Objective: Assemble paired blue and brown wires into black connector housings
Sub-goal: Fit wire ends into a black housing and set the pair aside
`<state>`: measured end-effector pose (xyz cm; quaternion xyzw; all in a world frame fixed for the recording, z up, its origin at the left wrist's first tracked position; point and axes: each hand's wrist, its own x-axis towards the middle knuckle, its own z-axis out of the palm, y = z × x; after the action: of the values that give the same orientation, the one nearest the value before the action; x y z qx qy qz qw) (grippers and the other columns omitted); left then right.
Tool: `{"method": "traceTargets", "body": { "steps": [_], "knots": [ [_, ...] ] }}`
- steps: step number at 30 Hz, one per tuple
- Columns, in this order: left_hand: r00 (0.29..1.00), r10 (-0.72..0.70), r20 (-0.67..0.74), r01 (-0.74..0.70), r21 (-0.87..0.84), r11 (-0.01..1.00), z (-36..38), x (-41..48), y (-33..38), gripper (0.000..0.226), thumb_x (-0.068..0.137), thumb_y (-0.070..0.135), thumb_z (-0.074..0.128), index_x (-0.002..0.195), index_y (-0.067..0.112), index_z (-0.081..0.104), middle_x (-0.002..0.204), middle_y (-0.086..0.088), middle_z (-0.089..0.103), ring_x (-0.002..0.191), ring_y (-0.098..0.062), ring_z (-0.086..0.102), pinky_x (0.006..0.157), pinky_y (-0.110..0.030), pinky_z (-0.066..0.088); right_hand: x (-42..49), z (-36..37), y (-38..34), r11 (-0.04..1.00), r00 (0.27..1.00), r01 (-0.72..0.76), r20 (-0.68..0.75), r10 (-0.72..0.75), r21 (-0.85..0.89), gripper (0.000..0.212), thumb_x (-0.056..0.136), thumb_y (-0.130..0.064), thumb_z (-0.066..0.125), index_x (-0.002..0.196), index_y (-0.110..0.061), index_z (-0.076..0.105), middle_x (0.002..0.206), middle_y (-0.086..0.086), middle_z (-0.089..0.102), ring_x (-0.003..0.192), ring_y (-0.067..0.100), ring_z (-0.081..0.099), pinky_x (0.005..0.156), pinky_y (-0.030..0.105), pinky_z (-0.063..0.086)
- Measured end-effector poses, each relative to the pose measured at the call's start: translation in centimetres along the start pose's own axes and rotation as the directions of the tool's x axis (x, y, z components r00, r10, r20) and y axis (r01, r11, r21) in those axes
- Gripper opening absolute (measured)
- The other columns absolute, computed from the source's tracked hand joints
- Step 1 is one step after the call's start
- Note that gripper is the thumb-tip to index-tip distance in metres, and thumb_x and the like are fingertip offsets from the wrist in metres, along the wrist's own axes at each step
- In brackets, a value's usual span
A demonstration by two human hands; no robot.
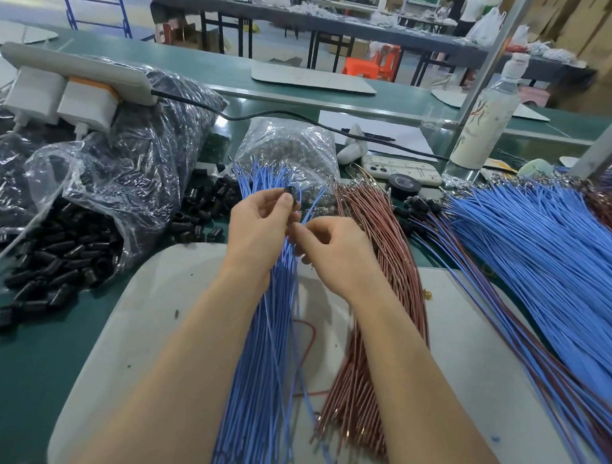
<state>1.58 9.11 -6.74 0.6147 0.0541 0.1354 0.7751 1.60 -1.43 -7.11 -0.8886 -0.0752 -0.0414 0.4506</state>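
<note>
Off the right edge of the mat [145,294] lay the big heap of finished pairs [544,265], blue and brown wires joined, their black ends near the mat's far right corner. I judged a good share of the work done, but much remained. A thick bundle of loose blue wires [266,354] ran up the middle of the mat, and the brown wires [376,288] lay along its right half, none yet fitted. Left of the mat, a clear bag [98,185] spilled black housings [66,254] in plenty. Over the mat's far edge my left hand [258,229] pinched one housing [288,192] between thumb and forefinger. My right hand [335,254], just beside it, curled its fingers on a single blue wire [313,205], as far as I could tell. No brown wire was yet picked for this pair.

The room was a large workshop, with long tables [343,24] and cardboard boxes [609,35] well beyond the mat. The green counter [25,359] carried the mat. Past the mat's far edge stood a bottle [480,134], then a phone [400,169] and a roll of black tape [404,183]. A power strip [75,74] sat far off to the mat's left.
</note>
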Motion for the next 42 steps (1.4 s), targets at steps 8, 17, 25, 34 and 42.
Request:
{"method": "traceTargets", "body": {
  "steps": [8, 17, 25, 34, 42],
  "knots": [
    [0.987, -0.127, -0.093, 0.108, -0.190, 0.976, -1.2, 1.3, -0.1, 0.026, 0.094, 0.006, 0.047, 0.090, 0.023, 0.068, 0.068, 0.004, 0.061, 0.054, -0.003, 0.055, 0.053, -0.018, 0.051, 0.4, -1.3, 1.6, 0.732, 0.955, -0.288, -0.129, 0.267, -0.617, 0.029, 0.094, -0.026, 0.055, 0.120, -0.016, 0.050, 0.120, 0.008, 0.060, 0.112, 0.029, 0.053, 0.091, 0.037, 0.039],
    [0.986, -0.164, 0.027, 0.166, -0.144, 0.976, -0.8, 1.0, -0.2, 0.016, 0.094, 0.012, 0.055, 0.094, 0.024, 0.066, 0.074, 0.003, 0.063, 0.065, -0.005, 0.060, 0.057, -0.017, 0.051, 0.9, -2.5, 2.0, 0.879, 0.932, -0.355, -0.192, 0.306, -0.319, 0.022, 0.091, -0.009, 0.051, 0.109, -0.012, 0.062, 0.108, 0.009, 0.064, 0.092, 0.025, 0.058, 0.077, 0.030, 0.046],
    [0.961, -0.246, 0.129, 0.269, -0.220, 0.938, -0.7, 1.2, -0.2, 0.006, 0.088, 0.007, 0.062, 0.093, 0.011, 0.064, 0.078, -0.004, 0.067, 0.062, -0.006, 0.064, 0.057, -0.015, 0.052, 1.0, -3.4, 2.1, 0.987, 0.929, -0.162, -0.339, 0.146, -0.017, 0.014, 0.095, -0.021, 0.051, 0.092, -0.013, 0.063, 0.085, -0.001, 0.068, 0.073, 0.011, 0.056, 0.067, 0.026, 0.044],
    [0.586, -0.329, 0.741, 0.377, 0.109, 0.920, -0.8, -0.7, 0.5, 0.018, 0.075, 0.018, 0.067, 0.091, 0.011, 0.064, 0.112, -0.014, 0.068, 0.069, -0.010, 0.062, 0.066, -0.021, 0.053, 0.8, -5.1, 1.4, 0.640, 0.791, 0.149, -0.479, 0.381, 0.754, 0.014, 0.100, -0.018, 0.046, 0.088, -0.021, 0.051, 0.065, -0.003, 0.064, 0.043, 0.005, 0.051, 0.043, 0.018, 0.040],
    [0.706, -0.352, 0.614, 0.237, 0.263, 0.935, -0.5, -0.5, 0.0, 0.009, 0.088, 0.015, 0.063, 0.096, 0.011, 0.064, 0.094, 0.000, 0.074, 0.069, -0.004, 0.062, 0.069, -0.019, 0.055, 0.9, -5.5, 2.3, 0.578, 0.882, -0.023, -0.256, 0.396, 0.815, 0.015, 0.097, -0.022, 0.052, 0.087, -0.015, 0.059, 0.070, -0.002, 0.069, 0.049, 0.005, 0.054, 0.046, 0.017, 0.044]
  ]
}}
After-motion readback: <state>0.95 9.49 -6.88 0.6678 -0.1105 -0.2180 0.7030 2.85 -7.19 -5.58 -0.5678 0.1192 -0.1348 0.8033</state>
